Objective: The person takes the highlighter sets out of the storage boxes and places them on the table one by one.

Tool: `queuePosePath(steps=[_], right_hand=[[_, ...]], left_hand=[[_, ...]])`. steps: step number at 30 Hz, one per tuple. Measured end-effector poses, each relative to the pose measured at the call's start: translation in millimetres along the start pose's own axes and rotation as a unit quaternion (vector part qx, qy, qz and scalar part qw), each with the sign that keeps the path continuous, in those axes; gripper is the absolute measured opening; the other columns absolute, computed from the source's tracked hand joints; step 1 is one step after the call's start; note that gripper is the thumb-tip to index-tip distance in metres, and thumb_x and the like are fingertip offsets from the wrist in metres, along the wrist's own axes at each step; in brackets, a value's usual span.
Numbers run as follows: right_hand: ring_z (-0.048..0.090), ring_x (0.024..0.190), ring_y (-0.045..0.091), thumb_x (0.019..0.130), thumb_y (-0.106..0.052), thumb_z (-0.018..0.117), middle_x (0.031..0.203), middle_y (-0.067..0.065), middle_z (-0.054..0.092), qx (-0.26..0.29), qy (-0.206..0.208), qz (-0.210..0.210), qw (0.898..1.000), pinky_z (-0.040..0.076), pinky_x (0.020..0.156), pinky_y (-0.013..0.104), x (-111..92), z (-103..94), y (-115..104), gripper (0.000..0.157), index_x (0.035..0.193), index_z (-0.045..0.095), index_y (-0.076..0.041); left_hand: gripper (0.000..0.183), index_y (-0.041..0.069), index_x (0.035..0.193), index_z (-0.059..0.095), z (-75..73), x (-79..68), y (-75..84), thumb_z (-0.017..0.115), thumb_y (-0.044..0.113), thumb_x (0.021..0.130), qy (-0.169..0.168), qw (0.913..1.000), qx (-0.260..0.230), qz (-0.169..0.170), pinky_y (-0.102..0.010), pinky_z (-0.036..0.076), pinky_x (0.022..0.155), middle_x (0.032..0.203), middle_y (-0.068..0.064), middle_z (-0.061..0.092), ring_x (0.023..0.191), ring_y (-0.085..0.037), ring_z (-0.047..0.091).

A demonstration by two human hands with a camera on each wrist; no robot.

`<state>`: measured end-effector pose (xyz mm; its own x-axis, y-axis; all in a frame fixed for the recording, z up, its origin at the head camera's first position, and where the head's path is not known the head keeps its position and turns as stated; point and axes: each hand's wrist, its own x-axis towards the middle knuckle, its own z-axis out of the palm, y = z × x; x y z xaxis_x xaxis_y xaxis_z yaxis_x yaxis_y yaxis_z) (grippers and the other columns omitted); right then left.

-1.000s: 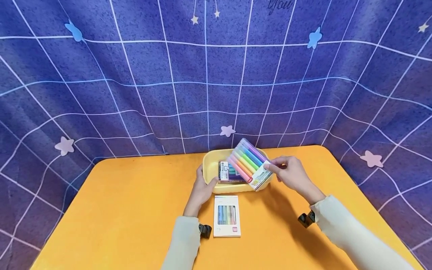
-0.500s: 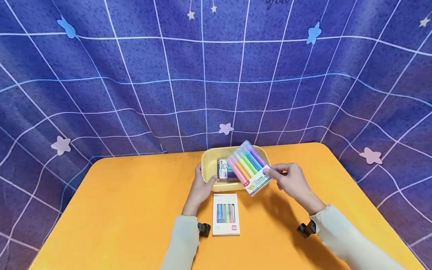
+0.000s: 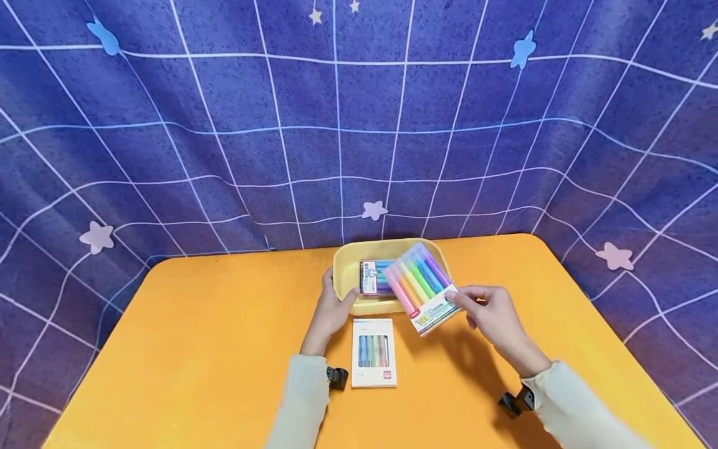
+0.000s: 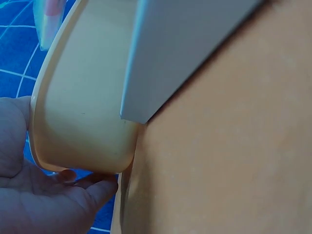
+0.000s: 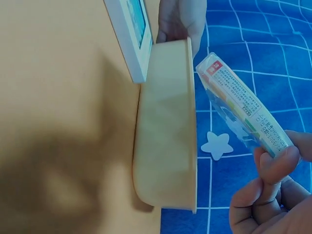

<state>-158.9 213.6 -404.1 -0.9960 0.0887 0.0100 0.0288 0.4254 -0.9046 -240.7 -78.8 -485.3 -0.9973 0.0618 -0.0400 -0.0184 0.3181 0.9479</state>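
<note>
A clear pack of rainbow highlighter-like pens [image 3: 417,280] with a white label is pinched at its lower right corner between the thumb and fingers of my right hand [image 3: 499,321]. It hangs tilted above the right part of a yellow plastic basket [image 3: 349,274]. My left hand [image 3: 330,312] grips the basket's left end, thumb at the rim. In the basket lies another pen pack [image 3: 377,277], partly covered by the held one. From the right wrist view, the held pack's printed bottom edge [image 5: 236,92] shows beyond the basket's side [image 5: 165,126].
A white box with a window onto coloured pens [image 3: 374,353] lies on the orange table [image 3: 224,349], just in front of the basket. Behind the table's far edge hangs a blue gridded curtain [image 3: 314,156] with stars.
My right hand has drawn the pen pack slightly toward me and to the right, uncovering more of the pack inside. My left hand keeps its grip on the basket. The head view has shifted slightly.
</note>
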Motion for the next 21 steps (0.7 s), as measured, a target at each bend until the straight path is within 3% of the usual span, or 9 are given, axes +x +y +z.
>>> queuePosePath(steps=[7,11,21], right_hand=[[0.044,0.047,0.01,0.093,-0.024,0.073,0.057,-0.011,0.058,0.051,0.012,0.024,0.998,0.034,0.051,0.025,-14.9,2.2,0.1,0.031,0.105,0.075,0.005],[0.044,0.046,0.009,0.093,-0.023,0.072,0.058,-0.011,0.057,0.069,0.018,0.025,0.997,0.031,0.046,0.026,-22.5,4.6,3.6,0.031,0.102,0.074,0.006],[0.04,0.046,0.008,0.094,-0.022,0.072,0.062,-0.009,0.062,0.113,0.038,0.045,0.992,0.034,0.049,0.027,-41.4,11.6,10.4,0.031,0.099,0.074,0.008]], left_hand=[[0.083,0.016,0.162,0.007,-2.8,0.2,0.5,0.061,0.028,0.1,0.0,1.0,-0.004,-0.007,-0.057,0.032,0.12,0.16,-0.025,0.036,0.146,-0.04,0.039],[0.082,0.015,0.161,0.008,-1.2,-0.3,-0.8,0.061,0.025,0.1,0.006,0.9999,-0.012,0.003,-0.057,0.033,0.119,0.157,-0.027,0.04,0.144,-0.041,0.042],[0.082,0.017,0.161,0.009,0.2,-1.2,1.9,0.062,0.026,0.099,0.006,0.9998,-0.018,-0.003,-0.055,0.032,0.121,0.157,-0.025,0.04,0.145,-0.038,0.041]])
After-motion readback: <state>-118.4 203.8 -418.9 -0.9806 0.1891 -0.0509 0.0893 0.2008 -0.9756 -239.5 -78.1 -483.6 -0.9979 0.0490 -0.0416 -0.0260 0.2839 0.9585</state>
